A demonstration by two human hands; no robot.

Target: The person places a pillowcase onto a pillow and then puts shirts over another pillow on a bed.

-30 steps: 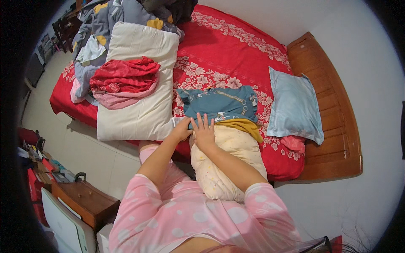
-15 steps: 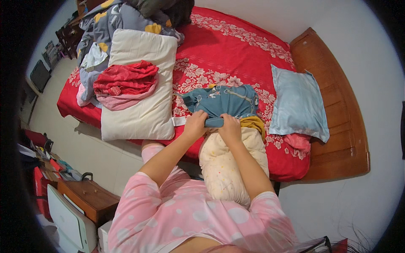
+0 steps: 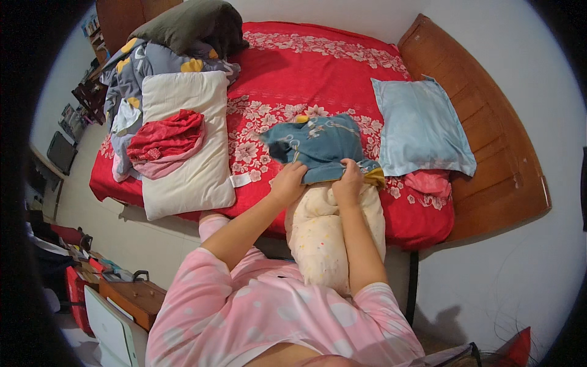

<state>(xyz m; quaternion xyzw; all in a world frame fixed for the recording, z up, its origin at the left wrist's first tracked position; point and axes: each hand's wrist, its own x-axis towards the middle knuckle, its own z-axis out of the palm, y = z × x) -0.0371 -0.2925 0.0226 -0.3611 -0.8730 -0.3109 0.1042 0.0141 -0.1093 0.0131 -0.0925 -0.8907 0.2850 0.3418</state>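
Observation:
A teal pillowcase with small printed figures and a mustard edge lies on the bed before me. Its near edge is gripped by my left hand at the left and my right hand at the right, fingers closed on the cloth. From under that edge a cream pillow with small coloured dots reaches back toward my body, between and below my forearms. Whether the pillow's far end is inside the pillowcase, the cloth hides.
The bed has a red floral sheet and a wooden headboard at the right. A light blue pillow rests near it. Leftward lie a white pillow with crumpled red cloth on top, a grey patterned quilt and a dark green cushion.
My hands have moved a little apart, and the folded near edge of the pillowcase has opened out flatter. The whole view has shifted slightly.

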